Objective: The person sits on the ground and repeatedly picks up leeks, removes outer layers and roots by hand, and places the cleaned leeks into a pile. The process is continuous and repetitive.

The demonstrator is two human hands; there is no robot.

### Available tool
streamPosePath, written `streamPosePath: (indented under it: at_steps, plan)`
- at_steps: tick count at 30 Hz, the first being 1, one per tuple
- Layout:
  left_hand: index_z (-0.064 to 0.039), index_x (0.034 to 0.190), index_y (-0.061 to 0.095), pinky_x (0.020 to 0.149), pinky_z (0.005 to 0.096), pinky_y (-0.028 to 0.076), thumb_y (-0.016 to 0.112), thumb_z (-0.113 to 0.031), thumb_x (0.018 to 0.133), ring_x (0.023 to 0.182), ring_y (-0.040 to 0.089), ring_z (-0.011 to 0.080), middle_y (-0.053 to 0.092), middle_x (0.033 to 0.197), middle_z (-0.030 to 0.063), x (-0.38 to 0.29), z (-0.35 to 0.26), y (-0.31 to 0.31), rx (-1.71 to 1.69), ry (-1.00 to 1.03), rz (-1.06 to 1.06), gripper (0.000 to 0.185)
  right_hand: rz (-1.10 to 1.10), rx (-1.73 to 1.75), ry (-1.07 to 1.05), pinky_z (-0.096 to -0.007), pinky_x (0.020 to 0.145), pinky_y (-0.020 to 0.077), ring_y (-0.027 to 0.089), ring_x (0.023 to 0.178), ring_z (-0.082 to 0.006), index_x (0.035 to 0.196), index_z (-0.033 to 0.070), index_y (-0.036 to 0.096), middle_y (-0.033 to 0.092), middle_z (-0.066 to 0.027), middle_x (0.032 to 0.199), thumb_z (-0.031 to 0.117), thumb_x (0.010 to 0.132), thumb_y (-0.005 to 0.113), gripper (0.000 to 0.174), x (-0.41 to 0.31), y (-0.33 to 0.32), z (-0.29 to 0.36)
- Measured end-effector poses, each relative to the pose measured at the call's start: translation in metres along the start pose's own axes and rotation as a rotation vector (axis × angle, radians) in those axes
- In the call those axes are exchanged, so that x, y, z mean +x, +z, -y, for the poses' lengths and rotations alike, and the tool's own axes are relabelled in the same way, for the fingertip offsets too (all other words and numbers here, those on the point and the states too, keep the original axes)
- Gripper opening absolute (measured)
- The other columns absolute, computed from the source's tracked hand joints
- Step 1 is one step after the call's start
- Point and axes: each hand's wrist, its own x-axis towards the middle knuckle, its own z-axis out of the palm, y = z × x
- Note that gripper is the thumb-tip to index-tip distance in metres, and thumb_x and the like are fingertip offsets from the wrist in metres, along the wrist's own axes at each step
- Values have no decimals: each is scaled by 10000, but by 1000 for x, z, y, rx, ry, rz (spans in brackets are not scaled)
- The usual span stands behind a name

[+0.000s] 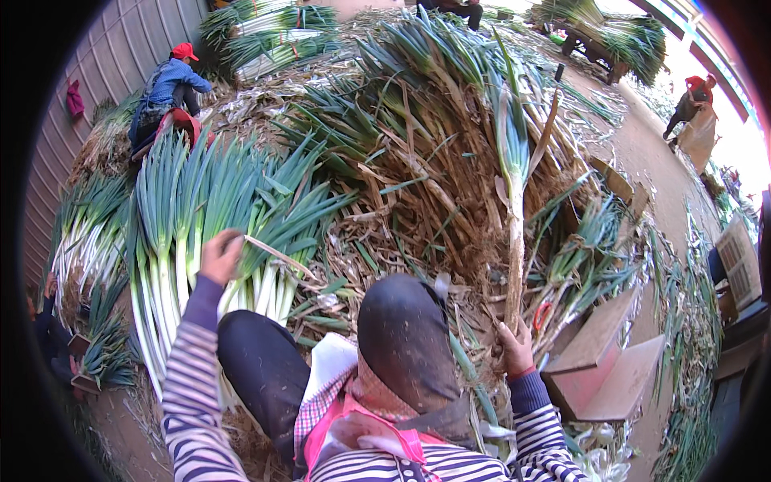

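My right hand [515, 348] grips the root end of a long Welsh onion [515, 211]. The onion stands nearly upright; its lower stalk is brown and dirty, the part above white, and its green leaves lean over the heap behind. To the left, my left hand [221, 256] is curled with a thin, dry leaf strip [280, 258] trailing from its fingers. Beneath and beyond that hand lies a row of peeled onions [171, 259] with white stalks and green tops. A large heap of unpeeled onions [446, 138], brown and dry at the root ends, lies ahead.
Leaf scraps [337, 259] litter the ground before my knees. An open cardboard box [602, 367] stands to my right, near a red-handled tool [542, 314]. A person in a red cap [168, 90] sits at far left. Another person [692, 111] stands at far right. A loaded cart [593, 48] is behind.
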Motion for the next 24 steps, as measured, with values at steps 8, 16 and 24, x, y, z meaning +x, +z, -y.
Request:
streamPosePath:
  at_steps: [8, 16, 24]
  plan:
    - [-68, 1304, 316, 697, 301, 478, 522, -326, 862, 883, 562, 157, 570, 1024, 86, 7, -200, 169, -798, -158, 348, 552, 28, -258, -153, -219, 467, 380, 458, 505, -74, 1006, -19, 505, 506, -7, 652, 99, 743, 582, 299, -159, -7, -9]
    - [-92, 1068, 530, 823, 386, 449, 670, -278, 761, 889, 561, 224, 588, 969, 46, -26, -246, 185, -1781, -226, 122, 385, 320, -848, -338, -324, 560, 438, 565, 573, -242, 966, -12, 552, 559, -143, 652, 122, 708, 601, 294, -190, 6, 19]
    - [-65, 1094, 504, 815, 334, 465, 622, -209, 806, 898, 562, 181, 578, 986, 33, -117, -223, 172, -1734, -116, -22, 343, 250, -433, -669, -279, 554, 394, 423, 597, -126, 880, -43, 530, 470, -98, 622, 178, 870, 494, 224, -87, 140, 97]
